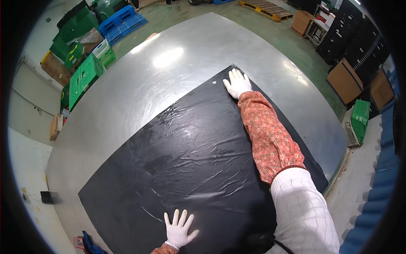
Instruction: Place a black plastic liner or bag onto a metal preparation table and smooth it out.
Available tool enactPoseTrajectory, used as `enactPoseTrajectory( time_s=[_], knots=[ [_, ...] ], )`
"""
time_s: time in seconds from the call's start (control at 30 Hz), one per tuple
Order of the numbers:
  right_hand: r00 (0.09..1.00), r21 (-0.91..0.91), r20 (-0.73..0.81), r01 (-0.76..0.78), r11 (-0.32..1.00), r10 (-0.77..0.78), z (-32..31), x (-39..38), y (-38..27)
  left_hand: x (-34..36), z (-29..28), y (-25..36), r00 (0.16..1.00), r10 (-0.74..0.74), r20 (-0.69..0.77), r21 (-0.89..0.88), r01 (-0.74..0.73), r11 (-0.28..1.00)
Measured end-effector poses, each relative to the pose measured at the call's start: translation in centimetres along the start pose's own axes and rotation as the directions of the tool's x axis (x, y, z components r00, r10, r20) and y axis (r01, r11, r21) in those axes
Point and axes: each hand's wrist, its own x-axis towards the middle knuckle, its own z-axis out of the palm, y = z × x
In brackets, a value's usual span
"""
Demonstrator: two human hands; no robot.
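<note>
Metal tabletop (228, 46) bears creased sheet (190, 156) under gloved hands (238, 84) (178, 230).

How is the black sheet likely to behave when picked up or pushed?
The black sheet is probably floppy, as fine creases run across it. It looks thin and lies close to the table, so it may be light for its size. Pushed, it would likely bunch up, given the wrinkles between the left hand and right hand.
</note>
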Motion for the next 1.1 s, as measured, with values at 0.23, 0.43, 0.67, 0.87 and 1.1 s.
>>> enactPoseTrajectory(
  time_s=[0.23, 0.43, 0.67, 0.87, 1.1],
  knots=[
    [0.96, 0.055, 0.265, -0.107, 0.993, 0.089, -3.0, 6.1, 1.8, 0.8, 0.0, 0.5, 1.0, -0.013, 0.004, -0.042, 0.013, 0.999],
    [0.856, 0.423, -0.344, -0.226, 0.877, 0.386, -1.3, 2.7, 6.1, 1.1, -0.2, 0.7, 1.0, -0.006, -0.018, -0.057, 0.005, 0.998],
    [0.997, -0.272, 0.047, 0.072, 0.96, -0.061, -1.8, 0.1, 0.3, 0.4, -2.6, 0.2, 0.997, -0.016, -0.071, -0.135, 0.006, 0.991],
    [0.959, -0.083, -0.158, 0.223, 0.971, -0.234, 1.0, -4.9, -2.4, 0.6, -1.1, 0.5, 0.996, 0.054, -0.077, -0.192, -0.067, 0.979],
    [0.688, 0.191, 0.015, 0.71, 0.678, -0.725, -1.7, -26.1, -16.3, -1.7, -0.1, -4.9, 0.977, -0.034, -0.21, -0.233, -0.017, 0.972]
  ],
)
